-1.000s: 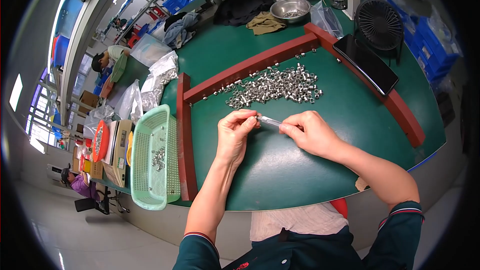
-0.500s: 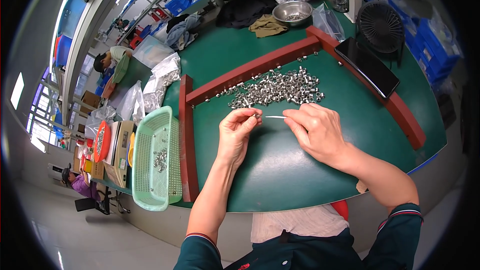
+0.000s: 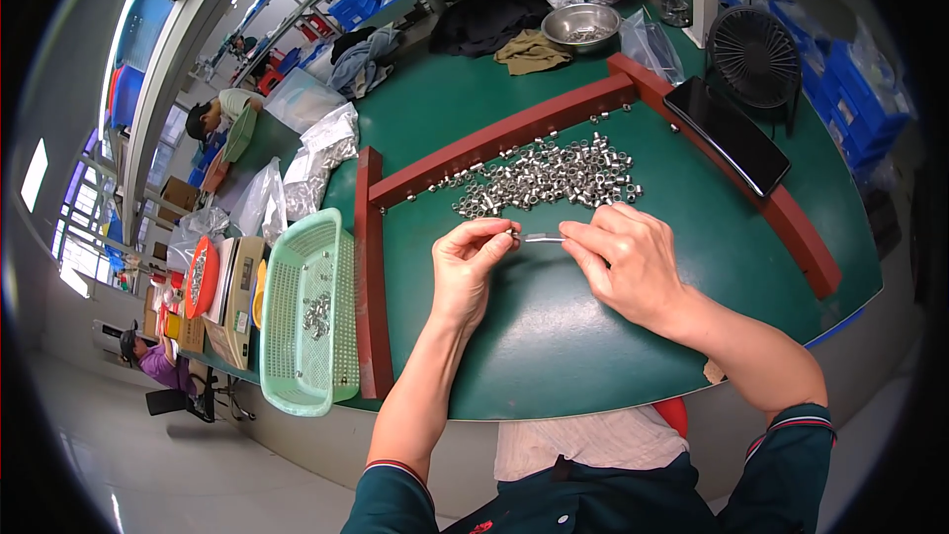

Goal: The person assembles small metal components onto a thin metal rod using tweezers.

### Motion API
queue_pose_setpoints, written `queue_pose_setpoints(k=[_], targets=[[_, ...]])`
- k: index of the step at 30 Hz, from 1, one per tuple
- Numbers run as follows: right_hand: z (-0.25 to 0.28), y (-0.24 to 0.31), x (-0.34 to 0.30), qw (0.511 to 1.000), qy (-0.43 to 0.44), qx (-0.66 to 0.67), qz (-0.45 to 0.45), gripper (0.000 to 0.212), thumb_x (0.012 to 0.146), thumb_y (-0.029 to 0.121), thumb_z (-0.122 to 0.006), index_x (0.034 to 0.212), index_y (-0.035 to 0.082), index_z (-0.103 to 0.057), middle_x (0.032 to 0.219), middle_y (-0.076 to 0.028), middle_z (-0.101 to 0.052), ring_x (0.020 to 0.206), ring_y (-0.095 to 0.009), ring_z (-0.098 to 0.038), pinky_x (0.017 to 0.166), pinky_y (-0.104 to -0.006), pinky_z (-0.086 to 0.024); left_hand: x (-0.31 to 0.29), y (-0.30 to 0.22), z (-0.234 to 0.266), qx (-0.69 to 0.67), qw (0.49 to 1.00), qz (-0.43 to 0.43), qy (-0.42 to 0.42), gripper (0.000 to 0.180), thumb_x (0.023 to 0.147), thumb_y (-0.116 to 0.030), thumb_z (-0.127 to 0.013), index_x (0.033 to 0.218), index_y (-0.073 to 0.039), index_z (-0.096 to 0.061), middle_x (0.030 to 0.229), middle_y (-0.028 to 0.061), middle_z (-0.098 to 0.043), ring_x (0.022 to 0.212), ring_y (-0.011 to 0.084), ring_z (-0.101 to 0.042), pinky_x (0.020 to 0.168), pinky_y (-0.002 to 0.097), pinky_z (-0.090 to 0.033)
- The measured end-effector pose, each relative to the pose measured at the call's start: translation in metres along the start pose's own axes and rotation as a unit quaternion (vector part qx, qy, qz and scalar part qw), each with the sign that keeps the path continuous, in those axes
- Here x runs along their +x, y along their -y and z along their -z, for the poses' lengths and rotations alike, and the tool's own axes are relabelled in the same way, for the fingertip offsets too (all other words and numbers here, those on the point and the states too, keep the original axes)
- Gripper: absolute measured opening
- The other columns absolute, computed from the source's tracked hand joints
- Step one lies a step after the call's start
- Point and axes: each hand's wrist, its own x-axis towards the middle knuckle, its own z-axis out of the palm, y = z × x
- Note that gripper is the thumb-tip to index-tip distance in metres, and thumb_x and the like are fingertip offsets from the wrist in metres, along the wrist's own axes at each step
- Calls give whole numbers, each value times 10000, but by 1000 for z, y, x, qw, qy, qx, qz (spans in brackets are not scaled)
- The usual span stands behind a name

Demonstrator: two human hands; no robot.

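Note:
Just in front of the pile, my left hand (image 3: 463, 267) pinches a small metal ring (image 3: 513, 233) between thumb and fingertips. Closed around a thin, flat, silvery tool (image 3: 540, 238), my right hand (image 3: 628, 262) points it left at the ring; whether its tip touches the ring is too small to tell. Beyond both hands lies a heap of small shiny metal rings (image 3: 554, 173) on the green tabletop (image 3: 554, 336). To the left, a light green plastic basket (image 3: 348, 336) has some of the same small metal parts in it.
Dark red bars (image 3: 514, 127) border the work area at left, back and right. A black phone (image 3: 730, 133) rests on the right bar, with a black fan (image 3: 753, 54) behind it. At the back stand a metal bowl (image 3: 581, 15) and cloths. Two people sit farther left.
The tool in my right hand has turned slightly, so its flat side shows wider and greyer. My hands have hardly moved, and the ring stays in my left fingertips.

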Motion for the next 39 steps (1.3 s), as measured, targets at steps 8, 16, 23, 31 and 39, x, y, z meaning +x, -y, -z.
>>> queue_pose_setpoints(k=[8,16,23,31,39], targets=[[0,-5,3,995,-20,-73,72,159,670,145,-668,800,61,-633,593,-24,-464,597,-173,-487,498,-301,-368,-2,-4,0,-11,999,44,1,130,769,-15,-616,898,1,-602,835,123,-617,722,151,-582,684,248,-484],[-1,-16,7,994,-56,-17,89,176,644,122,-686,809,74,-646,586,-17,-470,567,-163,-490,471,-293,-368,0,-7,1,-95,981,166,8,151,791,-106,-619,916,-29,-584,804,79,-596,680,120,-561,678,233,-475],[0,-13,7,998,-35,-15,55,147,652,106,-682,793,74,-653,594,-25,-504,569,-172,-517,479,-299,-412,1,-7,6,-106,979,170,36,140,816,-131,-595,931,-54,-571,821,53,-580,712,106,-551,679,232,-474],[-1,-8,4,999,-12,28,20,102,666,65,-662,762,35,-650,591,-62,-543,541,-207,-522,484,-319,-408,2,-6,-2,-59,994,95,-6,162,795,-50,-601,949,-24,-558,841,69,-584,728,135,-567,701,246,-481],[-2,-6,3,995,16,72,-63,97,723,142,-633,761,56,-656,627,-79,-573,579,-232,-567,517,-343,-440,3,-3,2,-104,989,109,0,122,810,-83,-592,921,-46,-559,801,42,-564,709,115,-547,679,229,-470]])
